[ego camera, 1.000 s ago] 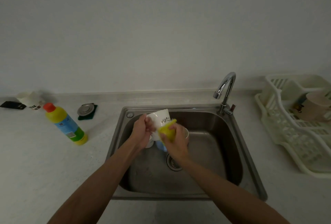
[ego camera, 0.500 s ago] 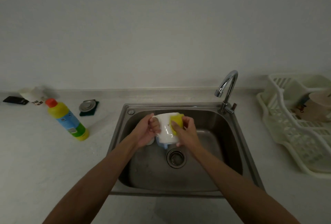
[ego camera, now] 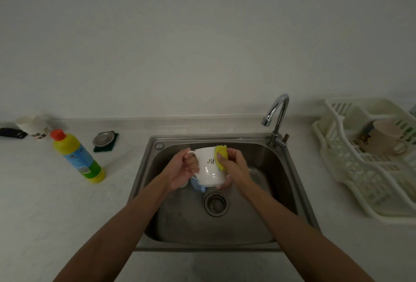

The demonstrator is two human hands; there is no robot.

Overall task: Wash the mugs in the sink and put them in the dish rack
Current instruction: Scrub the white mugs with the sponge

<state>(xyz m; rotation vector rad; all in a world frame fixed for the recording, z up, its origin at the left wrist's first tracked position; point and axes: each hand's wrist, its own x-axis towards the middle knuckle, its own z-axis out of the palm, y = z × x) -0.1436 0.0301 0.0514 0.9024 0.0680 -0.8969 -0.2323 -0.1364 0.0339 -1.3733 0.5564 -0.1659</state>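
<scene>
A white mug [ego camera: 209, 169] with small dark print is held over the steel sink [ego camera: 290, 169]. My left hand [ego camera: 180, 169] grips it by the handle on its left side. My right hand [ego camera: 234, 164] holds a yellow sponge [ego camera: 221, 154] and presses it against the mug's right side near the top. Below the mug, a blue mug [ego camera: 198, 186] and another white one [ego camera: 184, 184] sit in the basin, mostly hidden. A beige mug [ego camera: 387, 137] lies in the white dish rack [ego camera: 360, 176] at the right.
The chrome faucet [ego camera: 275, 115] stands at the sink's back right corner, with the drain [ego camera: 215, 203] in the basin floor. On the left counter are a yellow detergent bottle [ego camera: 78, 157], a sink plug [ego camera: 103, 138] on a green scouring pad, a white cup [ego camera: 33, 126] and a black object [ego camera: 12, 133].
The mug was turned from tilted away to lying with its side toward me. The sponge moved from the mug's lower front to its right side near the top.
</scene>
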